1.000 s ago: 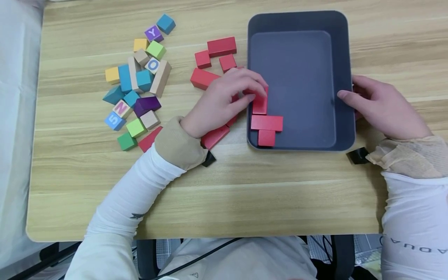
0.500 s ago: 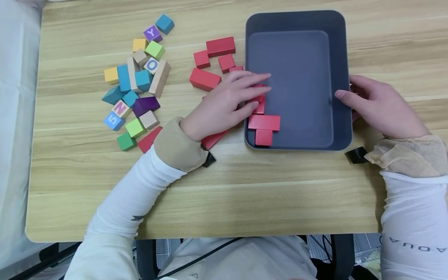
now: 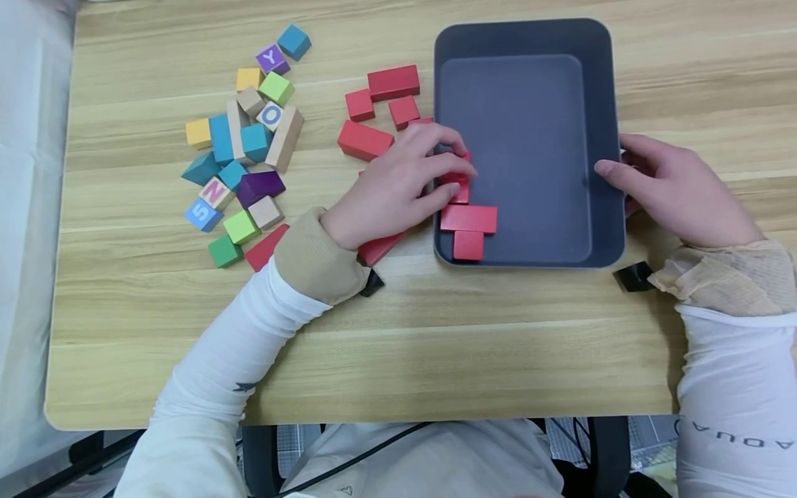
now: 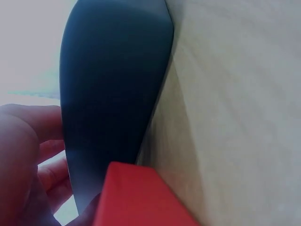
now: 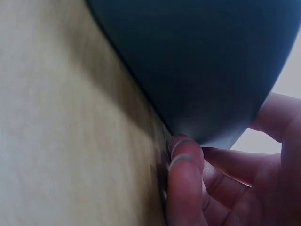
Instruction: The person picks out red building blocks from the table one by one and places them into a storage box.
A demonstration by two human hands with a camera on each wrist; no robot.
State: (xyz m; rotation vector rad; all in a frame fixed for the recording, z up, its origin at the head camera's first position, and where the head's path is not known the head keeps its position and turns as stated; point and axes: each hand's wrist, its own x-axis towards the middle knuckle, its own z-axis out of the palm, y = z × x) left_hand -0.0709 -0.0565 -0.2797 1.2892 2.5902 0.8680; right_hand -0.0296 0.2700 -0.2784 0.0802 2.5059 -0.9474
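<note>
A dark blue-grey rectangular tray (image 3: 523,257) lies on the table. My left hand (image 3: 398,176) reaches over its left wall, fingers bent round a red block (image 3: 456,185) in the tray, thumb on the near side; the hand covers part of that block. Just nearer me in the tray lie an oblong red block (image 3: 469,218) and a small red cube (image 3: 468,245). My right hand (image 3: 681,187) grips the tray's right wall, thumb over the rim. The right wrist view shows its fingertips (image 5: 184,165) low against the outer wall.
Left of the tray lie several loose red blocks (image 3: 365,140), some partly under my left hand and wrist. Farther left is a mixed pile of coloured blocks, among them a purple prism (image 3: 261,188) and a blue cube marked 5 (image 3: 203,215). The wooden table (image 3: 473,346) ends near my lap.
The left fingers straightened over the red block half a second ago and are bent round it again now. The tray has slid slightly left, with the right hand still on its wall.
</note>
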